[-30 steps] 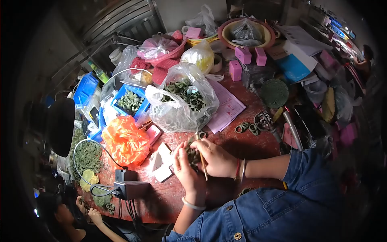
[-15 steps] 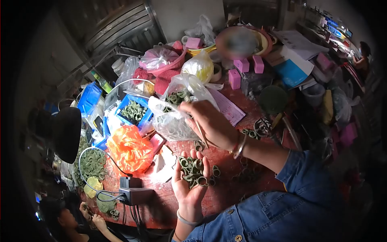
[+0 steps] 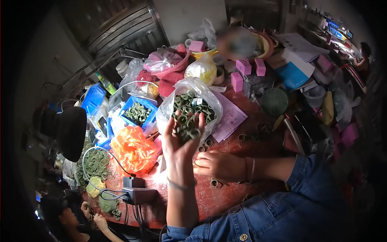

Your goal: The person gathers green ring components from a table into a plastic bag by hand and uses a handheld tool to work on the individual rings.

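Observation:
My left hand (image 3: 180, 147) is raised at the mouth of a clear plastic bag (image 3: 163, 117), fingers curled round a handful of green wax-like rings (image 3: 186, 128). Inside the bag lies a heap of similar green rings (image 3: 187, 103) with a small white label. My right hand (image 3: 219, 165) rests low over the red table, fingers curled in. Whatever it holds is hidden. Beside it lie a few loose green rings (image 3: 214, 183), and more rings (image 3: 209, 142) sit between the hand and the bag.
Left of the bag are a blue tray (image 3: 151, 118) of green pieces, an orange plastic bag (image 3: 133, 149) and a black power adapter (image 3: 135, 191) with cables. A pink paper (image 3: 229, 117) lies to the right. A co-worker's hands (image 3: 98, 220) show at lower left. A lamp (image 3: 72, 135) hangs nearby.
My left hand has moved up to the bag with the rings. My right hand, which held a thin stick at the bag's edge, has come down to the table. The bag's mouth now shows wider.

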A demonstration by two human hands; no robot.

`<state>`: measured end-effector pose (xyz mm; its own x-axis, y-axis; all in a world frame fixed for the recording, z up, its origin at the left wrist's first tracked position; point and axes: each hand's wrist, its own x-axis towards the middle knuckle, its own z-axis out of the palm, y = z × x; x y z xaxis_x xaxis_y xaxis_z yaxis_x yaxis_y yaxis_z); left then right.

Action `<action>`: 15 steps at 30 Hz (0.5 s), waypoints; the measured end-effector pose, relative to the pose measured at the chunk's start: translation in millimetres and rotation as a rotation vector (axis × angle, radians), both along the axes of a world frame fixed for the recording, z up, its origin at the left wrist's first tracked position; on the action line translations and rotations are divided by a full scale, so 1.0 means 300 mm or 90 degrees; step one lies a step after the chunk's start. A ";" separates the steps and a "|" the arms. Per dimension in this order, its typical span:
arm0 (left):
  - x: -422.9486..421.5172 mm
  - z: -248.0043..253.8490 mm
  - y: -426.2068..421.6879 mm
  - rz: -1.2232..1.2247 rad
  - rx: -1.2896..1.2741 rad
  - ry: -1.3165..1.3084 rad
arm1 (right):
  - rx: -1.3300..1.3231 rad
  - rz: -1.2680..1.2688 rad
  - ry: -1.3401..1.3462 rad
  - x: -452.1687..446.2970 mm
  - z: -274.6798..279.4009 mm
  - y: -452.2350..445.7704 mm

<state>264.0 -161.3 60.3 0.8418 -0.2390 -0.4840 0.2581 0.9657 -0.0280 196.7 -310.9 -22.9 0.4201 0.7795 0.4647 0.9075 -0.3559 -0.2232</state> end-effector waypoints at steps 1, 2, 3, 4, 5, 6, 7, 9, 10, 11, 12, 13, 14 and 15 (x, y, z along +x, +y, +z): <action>0.048 -0.011 0.000 -0.003 0.047 0.029 | -0.005 0.004 0.008 -0.021 0.001 -0.027; 0.092 -0.056 0.024 -0.079 0.055 -0.065 | -0.009 0.000 0.008 -0.044 0.016 -0.063; 0.146 -0.136 0.061 -0.087 0.017 -0.153 | -0.023 0.001 0.057 -0.068 0.034 -0.100; 0.128 -0.097 0.068 -0.067 0.038 -0.104 | -0.035 -0.002 0.109 -0.085 0.040 -0.129; 0.101 -0.059 0.070 -0.053 0.058 -0.051 | -0.037 -0.020 0.116 -0.097 0.034 -0.153; 0.071 -0.055 0.077 -0.036 0.182 -0.157 | -0.009 -0.071 0.063 -0.116 0.025 -0.184; 0.029 -0.061 0.087 -0.019 0.302 -0.264 | 0.016 -0.124 0.011 -0.142 0.016 -0.217; -0.061 -0.040 0.104 -0.037 0.348 -0.358 | -0.090 -0.150 0.109 -0.157 0.041 -0.290; -0.101 -0.040 0.086 -0.001 0.411 -0.387 | -0.063 -0.219 0.096 -0.163 0.048 -0.306; -0.142 -0.048 0.065 0.039 0.476 -0.418 | -0.034 -0.285 0.080 -0.164 0.051 -0.313; -0.182 -0.075 0.051 0.063 0.571 -0.463 | -0.029 -0.316 0.021 -0.149 0.034 -0.319; -0.228 -0.102 0.057 0.015 0.661 -0.454 | -0.026 -0.320 0.023 -0.137 0.015 -0.318; -0.274 -0.123 0.041 -0.043 0.743 -0.467 | -0.010 -0.367 0.012 -0.122 -0.003 -0.314; -0.315 -0.147 0.025 -0.102 0.827 -0.477 | 0.006 -0.412 0.002 -0.110 -0.025 -0.305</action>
